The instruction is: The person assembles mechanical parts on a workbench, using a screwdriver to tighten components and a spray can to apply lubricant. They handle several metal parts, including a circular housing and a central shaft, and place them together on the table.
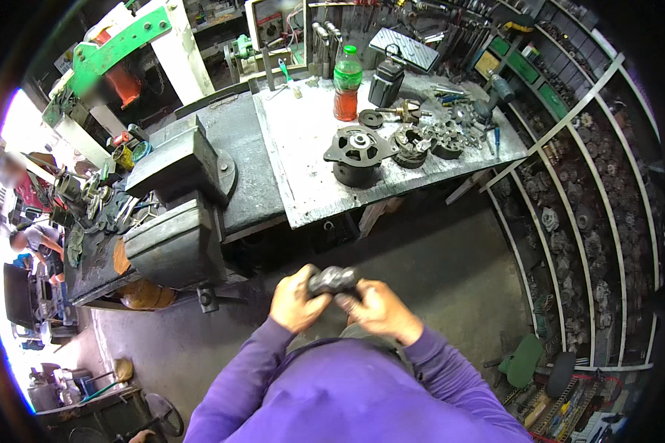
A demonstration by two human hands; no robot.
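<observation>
In front of my body, above the floor, I hold a dark, lumpy metal part (334, 280) with both hands; its exact kind is too blurred to make out. My left hand (295, 301) is closed round its left end. The fingers of my right hand (380, 308) grip the right end. Beyond them on the bench's white metal top (295, 173) sits an alternator end housing (358, 153) with a pulley-like hub. Beside it stand further round alternator parts (411, 145) and a small rotor with a shaft (403, 112).
A big bench vise (174, 244) juts out at the left. A bottle of red liquid (348, 85) and a black container (386, 81) stand at the back of the bench. Shelves crammed with parts (584, 214) line the right. A person (41, 244) is far left.
</observation>
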